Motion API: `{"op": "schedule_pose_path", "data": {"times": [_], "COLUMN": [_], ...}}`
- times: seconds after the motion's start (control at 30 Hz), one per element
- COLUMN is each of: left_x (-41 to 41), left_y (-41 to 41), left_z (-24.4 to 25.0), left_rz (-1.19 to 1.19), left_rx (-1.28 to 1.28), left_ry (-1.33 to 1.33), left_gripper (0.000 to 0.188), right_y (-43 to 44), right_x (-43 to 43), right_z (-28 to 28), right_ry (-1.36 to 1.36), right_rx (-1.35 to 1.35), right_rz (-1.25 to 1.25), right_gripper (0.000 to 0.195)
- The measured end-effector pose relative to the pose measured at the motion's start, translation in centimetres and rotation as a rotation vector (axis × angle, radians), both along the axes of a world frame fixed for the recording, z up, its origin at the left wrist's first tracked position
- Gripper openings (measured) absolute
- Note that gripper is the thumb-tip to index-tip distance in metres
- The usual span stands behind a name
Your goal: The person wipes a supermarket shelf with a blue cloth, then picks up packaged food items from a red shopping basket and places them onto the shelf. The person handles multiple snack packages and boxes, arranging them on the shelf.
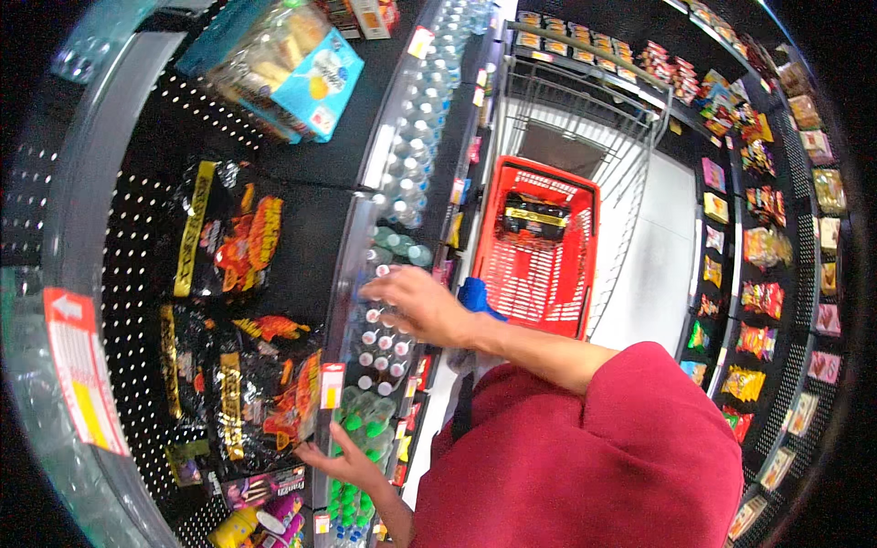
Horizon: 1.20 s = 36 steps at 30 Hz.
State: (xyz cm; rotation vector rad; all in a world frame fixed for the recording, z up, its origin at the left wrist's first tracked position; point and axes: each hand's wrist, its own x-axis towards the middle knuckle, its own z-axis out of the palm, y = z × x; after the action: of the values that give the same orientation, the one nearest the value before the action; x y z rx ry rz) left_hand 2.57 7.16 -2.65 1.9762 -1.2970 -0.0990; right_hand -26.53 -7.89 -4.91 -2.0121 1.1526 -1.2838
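Observation:
My right hand (414,301) is blurred, held over the shelf's front edge above white-capped bottles (377,339), its fingers apart and nothing visible in it. Lower down, my left hand (349,459) reaches to the shelf edge with spread fingers, close to the corner of a glossy black plastic bag (270,404) with a gold band and orange-red print. Whether it touches that bag I cannot tell. Another black bag (229,236) lies farther up the same shelf. A similar black bag (534,218) sits inside a red plastic shopping basket (595,274), behind my right forearm.
The basket rests by a metal shopping cart (582,89). Clear bottles (414,137) and green-capped bottles (363,421) line a lower shelf. A blue-labelled bread pack (312,85) and a Franzzi box (264,488) share the upper shelf. Snack shelves (730,274) stand across the white-floored aisle.

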Motion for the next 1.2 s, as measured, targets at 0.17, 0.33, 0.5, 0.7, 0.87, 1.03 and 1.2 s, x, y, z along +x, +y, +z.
{"op": "schedule_pose_path", "data": {"times": [0.17,0.33,0.5,0.7,0.87,1.03,1.2], "left_x": [-4.3,-5.9,-7.0,-8.3,-9.8,-10.7,-11.5], "left_y": [2.9,3.8,3.3,2.6,2.8,2.3,0.5], "left_z": [3.1,1.9,0.4,0.5,0.1,0.1,-0.5], "left_rz": [-0.133,-0.284,-0.436,-0.464,-0.443,-0.434,-0.478], "left_rx": [0.013,0.168,0.214,0.383,0.443,0.471,0.476], "left_ry": [-0.147,-0.218,-0.255,-0.258,-0.236,-0.229,-0.147], "left_gripper": [0.063,0.055,0.055,0.049,0.045,0.043,0.043], "right_y": [3.6,6.7,4.4,1.1,-0.2,0.9,3.2], "right_x": [-12.2,-23.1,-27.5,-30.8,-32.6,-34.1,-35.7], "right_z": [-10.6,-22.4,-24.4,-28.2,-33.1,-40.0,-42.0], "right_ry": [0.028,0.397,0.433,0.582,0.547,0.311,0.003], "right_rx": [0.348,0.582,0.717,0.778,0.816,0.718,0.725], "right_rz": [-0.477,-0.791,-0.877,-0.829,-0.823,-0.888,-0.937], "right_gripper": [0.035,0.035,0.047,0.061,0.046,0.021,0.025]}}
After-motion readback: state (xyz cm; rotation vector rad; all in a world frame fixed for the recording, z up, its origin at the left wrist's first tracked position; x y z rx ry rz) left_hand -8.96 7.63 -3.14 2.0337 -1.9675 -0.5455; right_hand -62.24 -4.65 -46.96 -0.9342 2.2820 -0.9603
